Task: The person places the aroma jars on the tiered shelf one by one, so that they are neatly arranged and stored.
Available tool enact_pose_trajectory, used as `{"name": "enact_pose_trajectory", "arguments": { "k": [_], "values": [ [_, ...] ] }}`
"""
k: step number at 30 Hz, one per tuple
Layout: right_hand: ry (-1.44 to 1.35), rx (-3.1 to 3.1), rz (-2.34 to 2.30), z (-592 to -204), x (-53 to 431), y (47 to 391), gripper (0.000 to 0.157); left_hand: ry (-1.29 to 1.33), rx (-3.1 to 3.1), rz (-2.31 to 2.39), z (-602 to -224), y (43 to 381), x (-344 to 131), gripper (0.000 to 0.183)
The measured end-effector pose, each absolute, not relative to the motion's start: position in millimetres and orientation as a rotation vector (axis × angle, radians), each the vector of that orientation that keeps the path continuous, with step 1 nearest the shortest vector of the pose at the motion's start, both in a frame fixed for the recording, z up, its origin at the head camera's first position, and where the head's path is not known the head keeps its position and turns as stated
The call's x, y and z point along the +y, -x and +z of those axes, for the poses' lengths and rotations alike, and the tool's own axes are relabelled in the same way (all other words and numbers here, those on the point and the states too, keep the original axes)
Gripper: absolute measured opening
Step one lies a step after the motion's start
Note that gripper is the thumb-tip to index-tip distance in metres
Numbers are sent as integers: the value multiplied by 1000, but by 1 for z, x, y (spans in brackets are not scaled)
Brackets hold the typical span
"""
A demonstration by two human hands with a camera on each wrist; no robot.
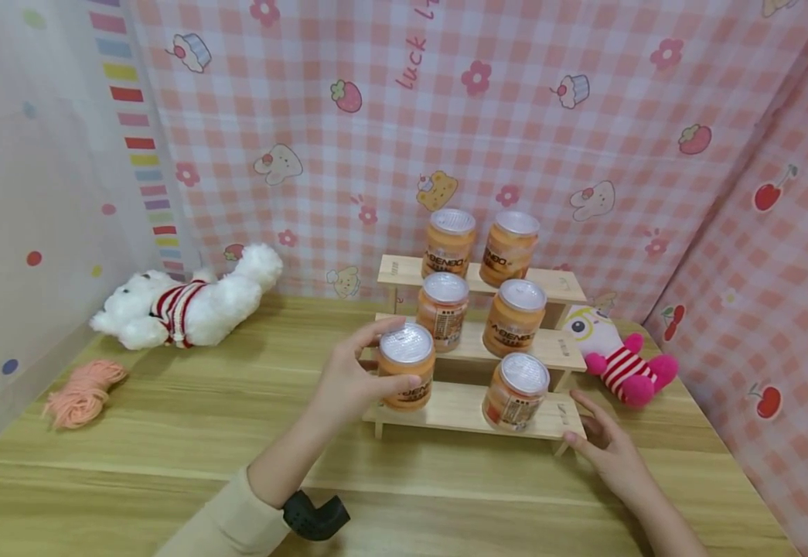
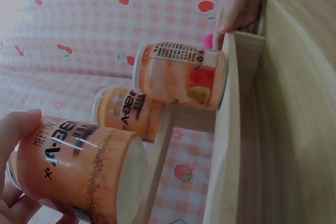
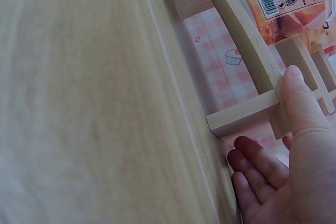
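My left hand (image 1: 351,383) grips an orange-labelled can (image 1: 407,379) with a silver lid, thumb and fingers round its sides. In the left wrist view, a gap shows between the can's base (image 2: 131,182) and the lowest tier of the wooden stand (image 1: 455,404). Another can (image 1: 516,393) stands upright at the right of that tier. Two cans (image 1: 443,313) occupy the middle tier and two more (image 1: 448,244) the top one. At the stand's right end, my right hand (image 1: 612,449) holds the lowest tier's corner, thumb (image 3: 296,87) against the edge and the other fingers bent below.
Behind the stand's right end sits a pink and white plush toy (image 1: 629,371) in stripes. On the left lie a white plush bear (image 1: 202,305) and a bundle of pink yarn (image 1: 86,393). Patterned curtains (image 1: 404,147) border the wooden table (image 1: 188,433).
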State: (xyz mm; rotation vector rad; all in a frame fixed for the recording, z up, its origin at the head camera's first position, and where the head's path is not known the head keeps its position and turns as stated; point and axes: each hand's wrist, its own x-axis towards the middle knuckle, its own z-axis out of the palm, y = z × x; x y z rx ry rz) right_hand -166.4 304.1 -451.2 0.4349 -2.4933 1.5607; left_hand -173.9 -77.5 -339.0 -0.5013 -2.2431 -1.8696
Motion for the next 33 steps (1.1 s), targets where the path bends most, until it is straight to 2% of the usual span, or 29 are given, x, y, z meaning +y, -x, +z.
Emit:
{"name": "enact_pose_trajectory", "arguments": {
  "k": [8, 33],
  "values": [
    [-446, -2453, 1610, -452, 304, 166, 59, 562, -2206, -1915, -351, 172, -60, 68],
    [-415, -2501, 1559, -452, 305, 167, 60, 513, -2234, -1931, -373, 181, -28, 66]
  ]
}}
